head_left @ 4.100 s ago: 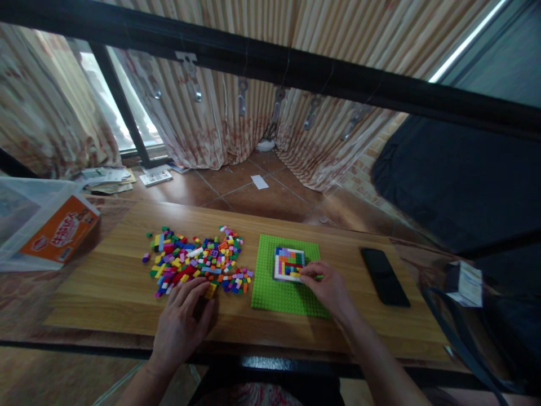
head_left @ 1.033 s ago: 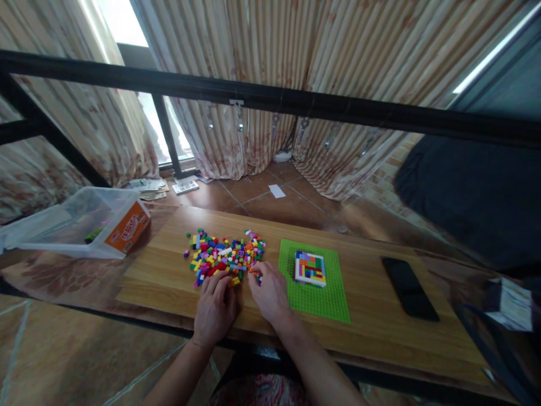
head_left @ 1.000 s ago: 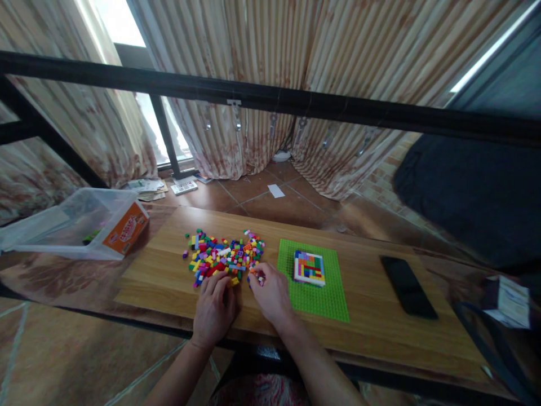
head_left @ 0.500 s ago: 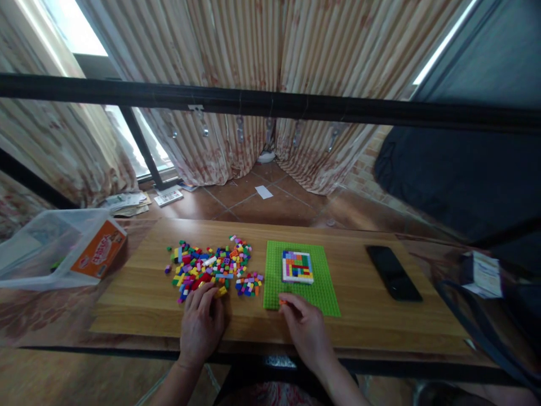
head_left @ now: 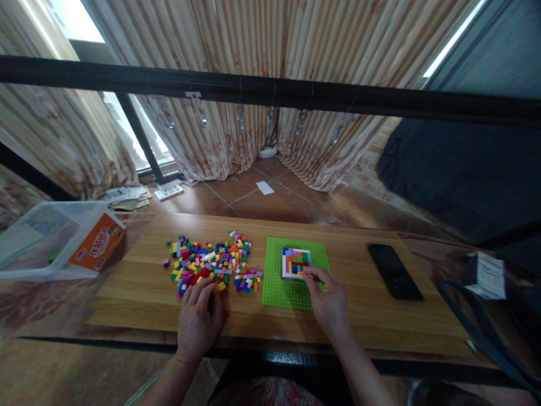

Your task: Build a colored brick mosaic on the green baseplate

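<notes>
So the right hand (head_left: 332,299) had its grip closed in a pinch on what looked like a small orange brick (head_left: 305,273), right at the near-right corner of the white-rimmed brick build (head_left: 296,258). That build sat on a green baseplate (head_left: 274,298), a bit right of the middle of the wooden tabletop (head_left: 135,293). The left hand (head_left: 198,320) was down toward the near edge, fingers curled at the front of the big multicolored brick pile (head_left: 208,256), with a yellow brick (head_left: 221,286) right by the fingertips; honestly couldn't tell if that grip was holding anything. A smaller brick cluster (head_left: 247,281) lay between the pile and the baseplate. Over toward the right edge there was a black phone (head_left: 394,272), and a clear plastic bin with an orange label (head_left: 95,247) sat just off the left edge.
</notes>
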Demonstrator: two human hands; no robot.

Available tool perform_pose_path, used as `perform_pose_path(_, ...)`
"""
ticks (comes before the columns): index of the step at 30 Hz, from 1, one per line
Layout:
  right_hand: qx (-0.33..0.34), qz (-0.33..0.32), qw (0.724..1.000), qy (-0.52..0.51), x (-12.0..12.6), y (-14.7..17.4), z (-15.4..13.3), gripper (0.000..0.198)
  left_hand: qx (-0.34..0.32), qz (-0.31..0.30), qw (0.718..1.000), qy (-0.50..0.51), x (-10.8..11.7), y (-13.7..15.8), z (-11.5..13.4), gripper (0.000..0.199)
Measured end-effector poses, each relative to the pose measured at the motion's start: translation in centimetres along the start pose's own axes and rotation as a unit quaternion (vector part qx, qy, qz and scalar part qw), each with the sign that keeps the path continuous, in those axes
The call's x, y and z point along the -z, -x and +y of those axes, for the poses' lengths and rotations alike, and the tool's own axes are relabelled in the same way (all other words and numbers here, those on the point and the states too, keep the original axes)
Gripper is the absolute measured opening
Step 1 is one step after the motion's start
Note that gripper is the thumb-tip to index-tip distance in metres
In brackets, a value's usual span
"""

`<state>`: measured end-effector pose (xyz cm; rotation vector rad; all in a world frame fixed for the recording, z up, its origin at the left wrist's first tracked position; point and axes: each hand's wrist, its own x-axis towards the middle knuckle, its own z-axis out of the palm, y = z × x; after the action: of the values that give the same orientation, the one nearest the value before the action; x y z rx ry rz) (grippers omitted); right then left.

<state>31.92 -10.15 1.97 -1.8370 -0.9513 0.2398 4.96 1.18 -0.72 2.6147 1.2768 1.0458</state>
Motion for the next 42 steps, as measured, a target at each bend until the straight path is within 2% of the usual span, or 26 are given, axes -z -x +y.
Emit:
perform_pose_path(3,0.048,0.013,0.999,0.019,-1.1,-0.5,0.3,0.021,-0.003,0.0,1.0,-0.007,0.0,0.0,0.1,0.017)
perform_pose_path(5,0.053,0.025,0.998,0.03,-1.6,-0.6,0.6,0.019,-0.004,0.003,1.0,-0.008,0.1,0.0,0.1,0.017)
perform_pose_path(23,0.003,0.039,0.998,0.046,-2.3,-0.3,2.1,0.021,0.001,0.007,1.0,-0.013,-0.2,0.1,0.0,0.016)
perform_pose_path(38,-0.067,0.03,0.996,-0.06,-2.4,-0.8,2.1,0.023,0.008,0.005,1.0,-0.002,0.1,0.0,0.3,0.015)
perform_pose_path(42,-0.082,0.035,0.994,-0.056,-2.5,-0.9,2.1,0.023,0.009,0.006,1.0,-0.006,0.0,0.0,0.3,0.014)
